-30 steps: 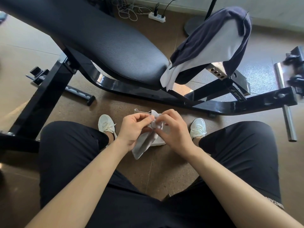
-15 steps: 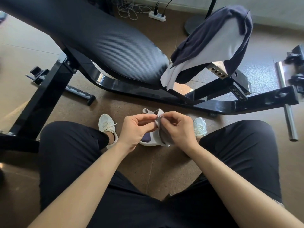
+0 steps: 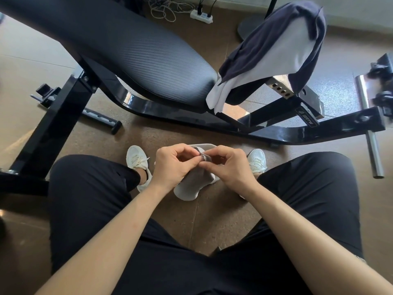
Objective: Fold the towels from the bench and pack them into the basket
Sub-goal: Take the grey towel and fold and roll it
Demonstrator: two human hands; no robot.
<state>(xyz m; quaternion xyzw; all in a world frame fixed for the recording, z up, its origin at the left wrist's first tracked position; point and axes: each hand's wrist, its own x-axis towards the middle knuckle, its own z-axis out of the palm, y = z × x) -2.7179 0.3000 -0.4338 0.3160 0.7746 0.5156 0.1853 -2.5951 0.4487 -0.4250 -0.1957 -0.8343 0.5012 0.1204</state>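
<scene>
Head view, hands together above the lap | left hand (image 3: 172,167) and right hand (image 3: 229,169) both pinch the grey cloth (image 3: 189,188) at its top edge, probably lining up corners to fold | cloth hangs between the knees | draped towels (image 3: 276,50) wait on the bench (image 3: 138,54) | no basket in sight

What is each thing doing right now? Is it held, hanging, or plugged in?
left hand: pinches the grey cloth's top edge.
right hand: pinches the same edge.
grey cloth: hanging from both hands, bunched at the top.
dark towel: draped over the bench end, unfolded.
white towel: draped there too, partly covered by the dark towel.
power strip: two plugs in.
</scene>
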